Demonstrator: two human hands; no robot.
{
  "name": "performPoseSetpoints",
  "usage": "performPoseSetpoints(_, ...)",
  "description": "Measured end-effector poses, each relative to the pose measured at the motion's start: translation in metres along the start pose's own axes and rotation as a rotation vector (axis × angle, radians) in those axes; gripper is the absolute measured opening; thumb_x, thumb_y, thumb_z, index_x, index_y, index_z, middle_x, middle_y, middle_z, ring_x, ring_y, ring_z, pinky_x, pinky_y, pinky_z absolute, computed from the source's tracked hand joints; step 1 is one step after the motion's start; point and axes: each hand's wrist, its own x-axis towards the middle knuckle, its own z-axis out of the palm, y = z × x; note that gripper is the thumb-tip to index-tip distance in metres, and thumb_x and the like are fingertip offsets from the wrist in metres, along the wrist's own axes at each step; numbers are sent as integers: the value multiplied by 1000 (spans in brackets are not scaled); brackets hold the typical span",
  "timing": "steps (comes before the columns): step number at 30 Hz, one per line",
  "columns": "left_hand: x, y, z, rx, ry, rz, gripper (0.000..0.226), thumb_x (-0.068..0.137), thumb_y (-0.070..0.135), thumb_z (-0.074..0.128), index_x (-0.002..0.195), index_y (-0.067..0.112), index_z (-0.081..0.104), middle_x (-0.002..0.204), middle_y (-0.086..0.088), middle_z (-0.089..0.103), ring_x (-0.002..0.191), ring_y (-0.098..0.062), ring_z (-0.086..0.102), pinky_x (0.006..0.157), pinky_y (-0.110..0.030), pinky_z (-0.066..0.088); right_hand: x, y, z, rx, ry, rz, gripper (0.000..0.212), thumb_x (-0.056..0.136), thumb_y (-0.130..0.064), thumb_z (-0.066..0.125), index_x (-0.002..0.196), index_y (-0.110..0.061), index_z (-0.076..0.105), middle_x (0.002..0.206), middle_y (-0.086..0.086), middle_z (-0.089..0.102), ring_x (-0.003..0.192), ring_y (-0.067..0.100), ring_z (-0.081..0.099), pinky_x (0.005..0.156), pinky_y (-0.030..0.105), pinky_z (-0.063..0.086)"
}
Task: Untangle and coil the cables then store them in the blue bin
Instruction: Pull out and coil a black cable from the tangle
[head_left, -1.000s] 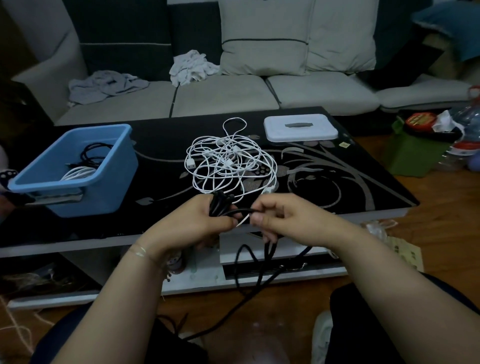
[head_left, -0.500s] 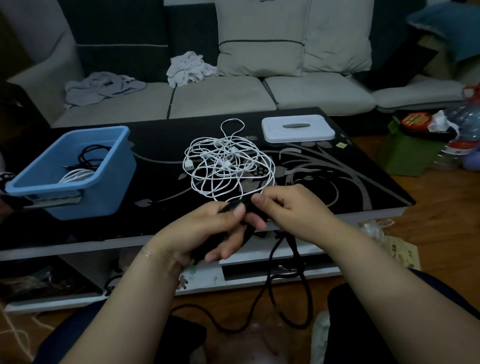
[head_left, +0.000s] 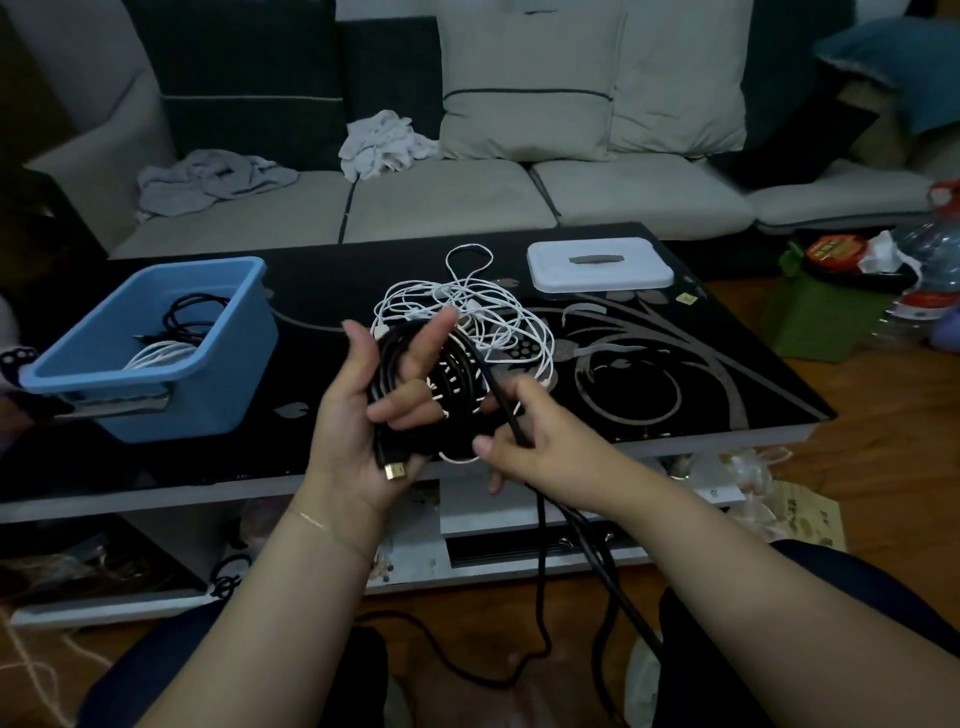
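Head view: left hand (head_left: 363, 415) grips the black cable (head_left: 457, 384) coil above the bench (head_left: 727, 395); right hand (head_left: 524, 441) pinches its trailing strand. Loose loops could slip off, or snag the white cables (head_left: 498, 312).

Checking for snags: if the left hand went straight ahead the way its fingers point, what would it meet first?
Probably the white cable tangle on the table, just beyond the left hand and its black cable coil; depth is unclear.

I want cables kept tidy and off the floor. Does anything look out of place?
Yes: the black cable trails from the right hand down onto the floor, uncoiled, and the white cables lie tangled on the table.
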Motion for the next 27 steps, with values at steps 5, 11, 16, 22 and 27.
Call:
performPoseSetpoints(5,1,2,14,16,430,264,65,93,57,41,104,-1,71,112,-1,71,36,-1,49,36,-8,38,-3,3,13,-131,-158,75,32,97,-19,52,126,-18,39,71,-3,65,86,9,65,86,22,45)
performPoseSetpoints(11,-1,2,17,42,560,331,61,95,57,37,118,5,59,111,2,71,44,0,57,40,-8,42,-4,-1,9,-302,-335,158,52,92,-24,58,139,-25,36,78,-4,69,86,7,62,83,32,46)
performPoseSetpoints(16,7,-14,17,351,656,335,67,97,56,31,115,4,69,123,-7,66,73,-2,68,51,-9,49,-6,-2,12,-596,-407,189,54,78,-34,63,123,-17,41,91,-1,62,79,19,62,74,48,53)
performPoseSetpoints(22,14,-32,15,766,640,436,58,90,49,39,124,2,47,119,-9,67,106,-19,67,77,-29,57,-7,-2,9,-687,-414,183,52,73,-39,64,114,-20,38,94,4,58,80,22,57,68,47,53)
performPoseSetpoints(27,15,-43,12,1035,600,410,54,88,47,61,126,9,52,124,0,61,116,-14,61,86,-30,56,-5,-4,2,-577,-413,184,44,79,-23,64,118,-20,43,101,-2,59,74,11,55,64,32,49)
